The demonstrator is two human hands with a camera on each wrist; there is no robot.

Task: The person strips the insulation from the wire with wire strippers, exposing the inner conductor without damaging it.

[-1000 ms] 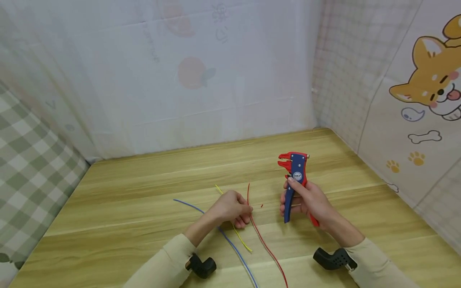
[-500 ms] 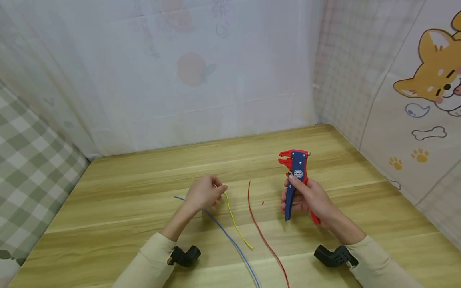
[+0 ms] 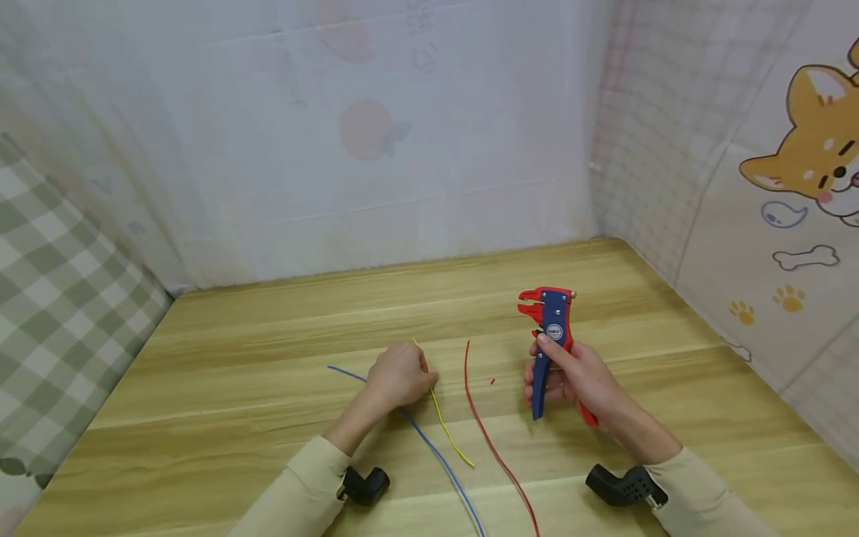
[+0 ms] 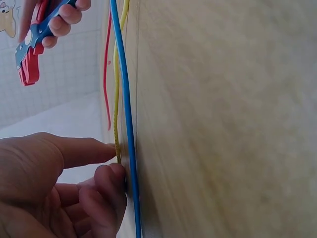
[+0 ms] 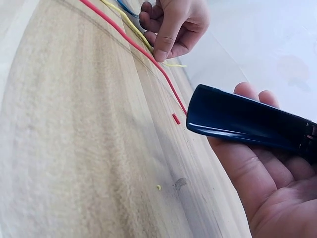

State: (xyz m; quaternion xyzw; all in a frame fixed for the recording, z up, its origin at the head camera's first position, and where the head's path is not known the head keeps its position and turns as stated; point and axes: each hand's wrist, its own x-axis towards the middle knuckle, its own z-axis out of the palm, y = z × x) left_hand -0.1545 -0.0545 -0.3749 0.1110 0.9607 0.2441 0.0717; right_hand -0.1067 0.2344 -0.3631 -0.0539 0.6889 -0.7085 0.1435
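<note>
My left hand (image 3: 400, 375) pinches the yellow wire (image 3: 443, 425) near its far end, low over the table. In the left wrist view the thumb and a fingertip meet at the yellow wire (image 4: 116, 104). Passing under that forearm side is the blue wire (image 3: 439, 459), partly covered by the hand. A red wire (image 3: 493, 447) lies apart, to the right of the yellow one. My right hand (image 3: 584, 377) grips a red and blue wire stripper (image 3: 553, 321) by its handles, head pointing away from me and its jaws parted with nothing between them.
A short red insulation scrap (image 3: 493, 381) lies between the red wire and the stripper. The right wrist view also shows a tiny yellow bit (image 5: 159, 187) on the wooden table (image 3: 268, 313). A white curtain (image 3: 403, 186) hangs along the back edge.
My left hand has gone from beside the red wire to the yellow wire, taken hold near its far end, then shifted slightly right and nearer. The right hand keeps the stripper almost still.
</note>
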